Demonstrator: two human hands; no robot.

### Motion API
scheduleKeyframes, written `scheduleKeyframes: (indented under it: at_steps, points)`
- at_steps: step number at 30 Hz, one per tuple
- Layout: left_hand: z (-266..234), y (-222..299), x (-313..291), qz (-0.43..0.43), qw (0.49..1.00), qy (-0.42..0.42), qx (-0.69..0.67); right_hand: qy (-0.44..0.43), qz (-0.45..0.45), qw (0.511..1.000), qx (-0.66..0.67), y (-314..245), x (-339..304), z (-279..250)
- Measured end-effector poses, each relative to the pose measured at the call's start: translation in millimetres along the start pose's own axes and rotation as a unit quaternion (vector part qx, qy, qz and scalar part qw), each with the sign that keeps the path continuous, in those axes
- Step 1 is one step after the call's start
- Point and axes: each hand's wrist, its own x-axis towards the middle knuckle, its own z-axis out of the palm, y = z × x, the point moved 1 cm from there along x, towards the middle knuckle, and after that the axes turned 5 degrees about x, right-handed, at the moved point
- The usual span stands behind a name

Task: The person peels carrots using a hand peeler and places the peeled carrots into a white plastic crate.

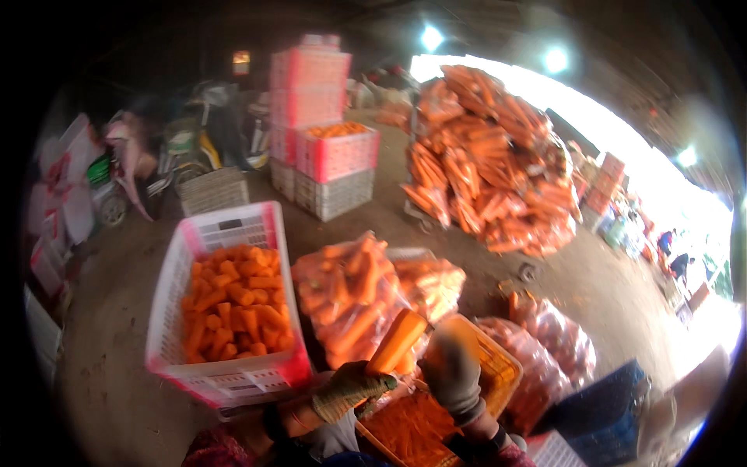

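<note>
My left hand (352,395), in a dirty work glove, is closed around the lower end of a thick orange carrot (399,341), which tilts up to the right. Just right of the carrot is my right hand (453,381), also gloved. Motion smears its fingers, so what it may hold cannot be made out. Below both hands, orange peelings (408,428) fill a yellow-orange crate (510,370). Close beyond the carrot lies a clear plastic bag of carrots (350,292). To the left, a white and pink crate (167,311) holds many short carrot pieces (237,303).
A tall heap of bagged carrots (490,163) rises at the back right. Pink and white crates (311,93) are stacked further back. More filled bags (537,350) and a dark blue bin (599,405) stand at my right. Scooters (191,144) are parked back left.
</note>
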Motion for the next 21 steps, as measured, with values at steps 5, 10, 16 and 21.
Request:
scheduleKeyframes:
  at_steps: [5, 10, 16, 21]
  points:
    - [-20, 45, -74, 0.098, 0.963, -0.118, -0.223, -0.035, -0.193, 0.978, -0.076, -46, 39, 52]
    - [-112, 25, -87, 0.227, 0.886, 0.36, 0.182, -0.193, -0.17, 0.964, -0.061, -113, 102, 111]
    - [-158, 64, -107, 0.364, 0.77, 0.489, 0.187, -0.129, 0.008, 0.988, 0.087, -115, 117, 101]
    - [-114, 38, -83, 0.367, 0.803, 0.412, 0.225, -0.064, 0.362, 0.855, 0.366, -62, 92, 62]
